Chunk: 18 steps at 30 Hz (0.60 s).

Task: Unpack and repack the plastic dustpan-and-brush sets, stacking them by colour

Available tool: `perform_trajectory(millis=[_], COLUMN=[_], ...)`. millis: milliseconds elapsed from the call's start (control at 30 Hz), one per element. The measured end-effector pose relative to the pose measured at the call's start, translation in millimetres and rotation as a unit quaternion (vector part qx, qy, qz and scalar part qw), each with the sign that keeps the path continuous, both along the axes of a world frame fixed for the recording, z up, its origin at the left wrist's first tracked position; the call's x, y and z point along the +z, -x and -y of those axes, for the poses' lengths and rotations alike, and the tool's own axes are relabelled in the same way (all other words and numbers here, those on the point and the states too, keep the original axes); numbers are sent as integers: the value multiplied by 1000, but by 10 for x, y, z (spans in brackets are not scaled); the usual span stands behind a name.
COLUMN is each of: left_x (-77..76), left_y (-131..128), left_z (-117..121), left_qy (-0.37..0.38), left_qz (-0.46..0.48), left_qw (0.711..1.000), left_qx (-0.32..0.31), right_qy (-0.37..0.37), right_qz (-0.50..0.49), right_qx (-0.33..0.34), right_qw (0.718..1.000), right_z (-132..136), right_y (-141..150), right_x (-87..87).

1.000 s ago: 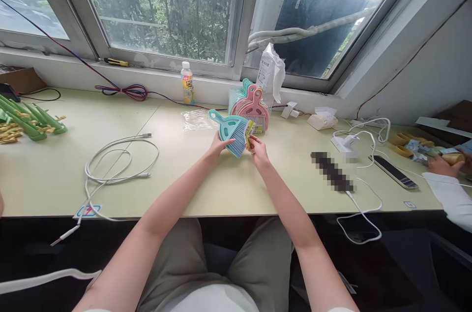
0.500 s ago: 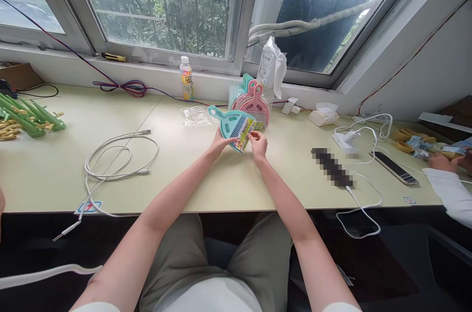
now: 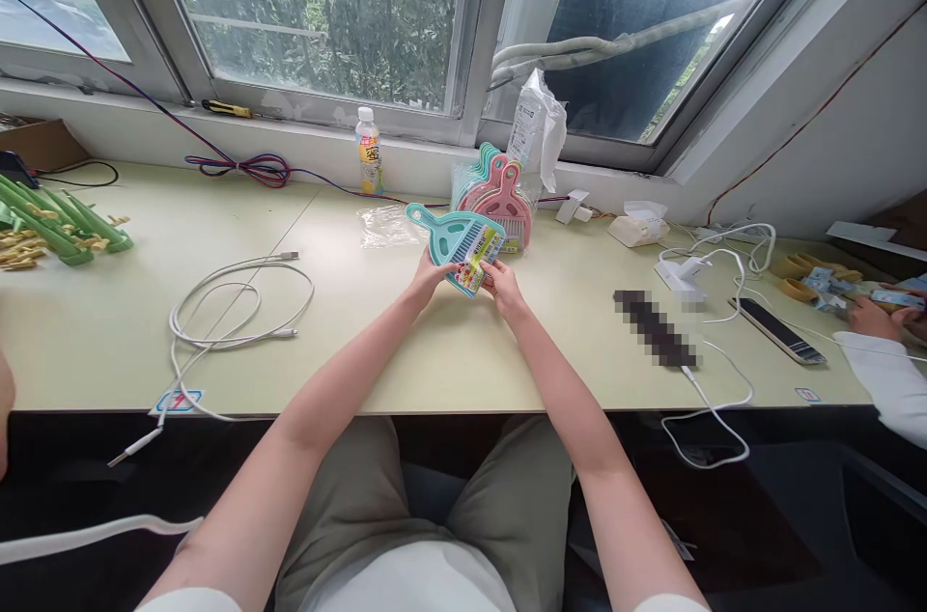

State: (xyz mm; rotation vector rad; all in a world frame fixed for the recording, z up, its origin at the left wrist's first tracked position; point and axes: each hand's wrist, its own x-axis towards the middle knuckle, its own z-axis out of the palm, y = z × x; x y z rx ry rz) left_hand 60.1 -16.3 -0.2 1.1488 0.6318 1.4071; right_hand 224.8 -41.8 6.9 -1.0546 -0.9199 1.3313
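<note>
A teal dustpan with a small brush set in it (image 3: 441, 240) is tilted above the table, its handle pointing up and left. A printed yellow label lies across its lower right part. My left hand (image 3: 427, 280) grips its lower left edge, thumb on the front. On the right edge, by the label, my right hand (image 3: 505, 288) is closed with the thumb in front. The fingers behind the dustpan are hidden. Just beyond stands a row of pink and teal dustpans (image 3: 505, 197), some in clear plastic.
Clear plastic wrap (image 3: 387, 226) and a drink bottle (image 3: 369, 153) lie beyond my left hand. A coiled white cable (image 3: 217, 322) is at left, near green plastic pieces (image 3: 65, 231). At right are a phone (image 3: 778, 330), a charger (image 3: 682, 276) and another person's hand (image 3: 873, 318).
My right hand has shifted slightly left, from pinching at the label's edge to holding the dustpan's right side with the thumb over the label. My left hand stays on the dustpan.
</note>
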Motion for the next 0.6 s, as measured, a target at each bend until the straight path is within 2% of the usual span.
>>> perform_trajectory(millis=[200,600], left_x=[6,10], left_y=[-9,-5], left_z=[18,24], left_qy=[6,32], left_qz=[15,-9], left_qw=[1000,999], left_qx=[-20,-3], right_qy=[0,11], right_qz=[-9,-23], right_qx=[-12,-12], right_qw=[1000,1000], right_z=[17,17], right_y=[-21,-18], right_x=[-9,-8])
